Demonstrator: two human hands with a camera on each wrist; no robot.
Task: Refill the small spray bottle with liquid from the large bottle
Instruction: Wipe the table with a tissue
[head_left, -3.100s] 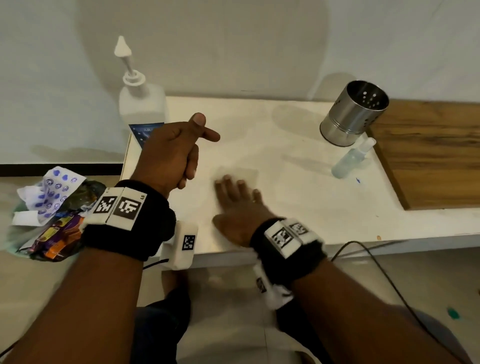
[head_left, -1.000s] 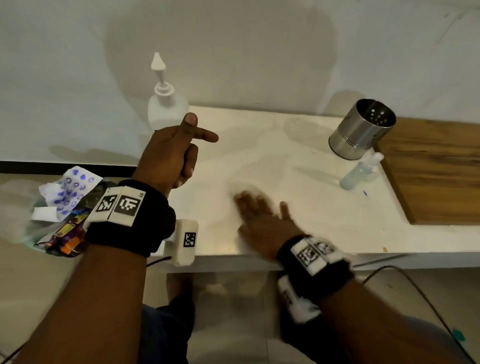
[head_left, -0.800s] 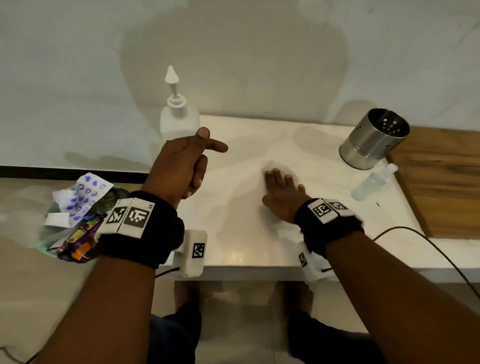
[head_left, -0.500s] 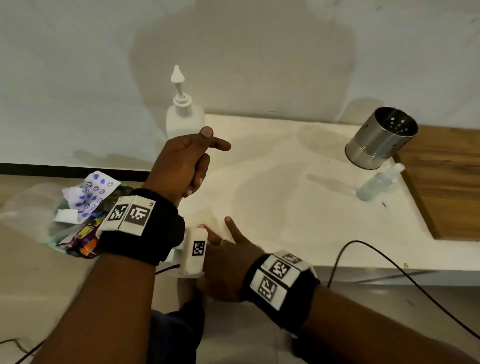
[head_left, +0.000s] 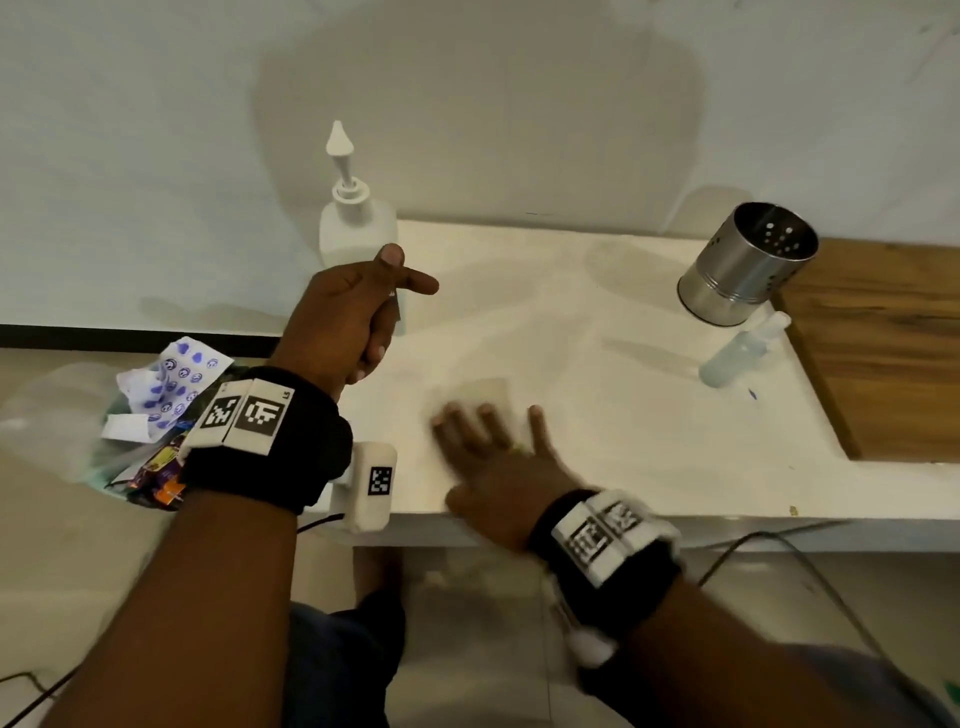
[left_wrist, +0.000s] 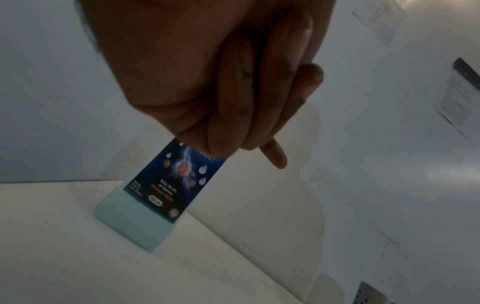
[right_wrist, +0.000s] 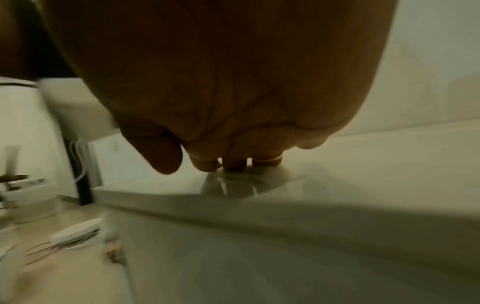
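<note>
The large white pump bottle (head_left: 356, 234) with a blue label (left_wrist: 168, 185) stands upright at the table's back left corner. The small clear spray bottle (head_left: 737, 356) lies tilted at the right, against a steel cup. My left hand (head_left: 353, 312) hovers just in front of the large bottle, empty, with three fingers curled into the palm and the index finger pointing right (left_wrist: 272, 156). My right hand (head_left: 493, 447) lies flat near the table's front edge. Its straight fingers (right_wrist: 207, 162) press a thin white tissue (head_left: 478, 392) onto the white table (head_left: 597, 312).
A perforated steel cup (head_left: 748, 265) stands at the back right. A wooden board (head_left: 883, 353) adjoins the table's right side. A clear bag of wrappers and paper (head_left: 156, 415) sits left of the table. A black cable (head_left: 779, 551) hangs below the front edge.
My right hand has slid the tissue from the front left edge back toward the table's middle, one stroke of a back-and-forth sweep. The left hand has kept its pose.
</note>
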